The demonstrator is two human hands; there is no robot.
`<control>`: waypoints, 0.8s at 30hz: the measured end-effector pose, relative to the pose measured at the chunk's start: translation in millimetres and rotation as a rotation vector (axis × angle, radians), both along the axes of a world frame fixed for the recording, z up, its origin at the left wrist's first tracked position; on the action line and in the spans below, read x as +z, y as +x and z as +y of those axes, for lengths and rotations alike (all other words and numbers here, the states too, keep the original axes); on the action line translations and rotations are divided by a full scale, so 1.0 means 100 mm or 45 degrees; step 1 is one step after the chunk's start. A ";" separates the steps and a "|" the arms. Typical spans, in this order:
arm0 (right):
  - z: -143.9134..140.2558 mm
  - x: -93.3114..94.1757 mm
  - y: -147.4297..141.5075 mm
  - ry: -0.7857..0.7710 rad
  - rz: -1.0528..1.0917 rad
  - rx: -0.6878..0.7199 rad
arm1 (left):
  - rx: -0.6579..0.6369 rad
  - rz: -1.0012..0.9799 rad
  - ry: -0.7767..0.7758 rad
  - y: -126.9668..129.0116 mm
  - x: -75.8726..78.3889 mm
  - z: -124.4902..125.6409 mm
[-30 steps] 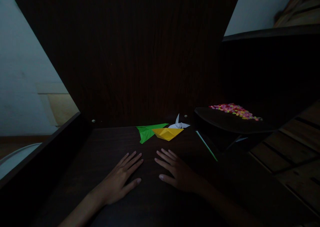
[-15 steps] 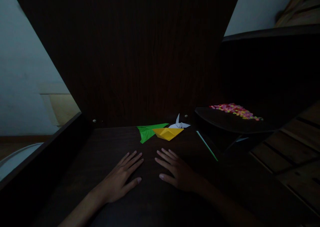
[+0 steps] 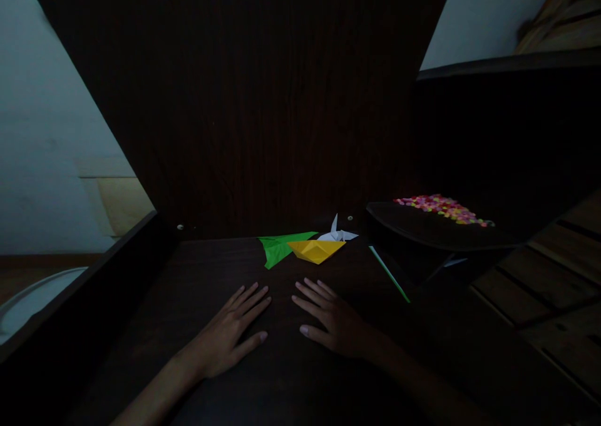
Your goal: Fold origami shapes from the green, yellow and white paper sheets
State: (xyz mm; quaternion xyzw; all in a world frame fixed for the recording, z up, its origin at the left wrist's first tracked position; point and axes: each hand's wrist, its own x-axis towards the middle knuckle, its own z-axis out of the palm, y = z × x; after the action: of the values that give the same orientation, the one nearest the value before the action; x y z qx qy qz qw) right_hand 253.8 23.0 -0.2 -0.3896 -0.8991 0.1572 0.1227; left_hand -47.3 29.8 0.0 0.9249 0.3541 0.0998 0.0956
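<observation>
Dim scene, I see both hands lying flat, palms down, on a dark wooden desk [image 3: 197,269]. Left hand [image 3: 230,338] has fingers spread and holds nothing; right hand [image 3: 335,326] is likewise spread flat, empty, just beside the left with a small gap between the thumbs. Fingertips of both point toward the folded paper pieces at the far edge of the desk, near but not touching. Nearest is a yellow paper boat [image 3: 315,249], upright, beyond the right hand's fingers. A green paper plane [image 3: 278,248] lies just left of the boat, touching or overlapping it, I cannot tell which. A white paper crane [image 3: 337,232] sits behind the boat on the right. A thin green strip [image 3: 389,274] lies diagonally to the right of the right hand, apart from it. Further right, a dark tray [image 3: 422,225] carries a heap of small multicoloured pieces [image 3: 441,207], too small to identify.
</observation>
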 end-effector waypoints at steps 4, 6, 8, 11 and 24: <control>-0.01 0.02 -0.01 0.028 -0.003 -0.001 | 0.009 0.024 -0.023 0.00 -0.01 0.00; -0.02 0.02 -0.01 0.048 0.000 -0.002 | 0.007 0.023 -0.024 0.00 0.00 0.00; -0.02 0.01 -0.01 0.077 0.001 -0.001 | -0.002 0.019 -0.014 -0.01 0.02 0.00; -0.02 -0.02 -0.02 0.136 0.005 -0.007 | 0.007 -0.013 0.044 -0.02 0.04 -0.01; 0.32 0.25 0.13 0.538 0.197 -0.170 | 0.318 -0.330 0.915 -0.40 0.03 -0.72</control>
State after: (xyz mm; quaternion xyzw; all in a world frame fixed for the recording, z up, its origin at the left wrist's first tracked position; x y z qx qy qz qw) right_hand 266.8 54.8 24.9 -0.4008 -0.8721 -0.0135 0.2802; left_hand -87.2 -42.0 2.5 0.8291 0.3914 0.3440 -0.2028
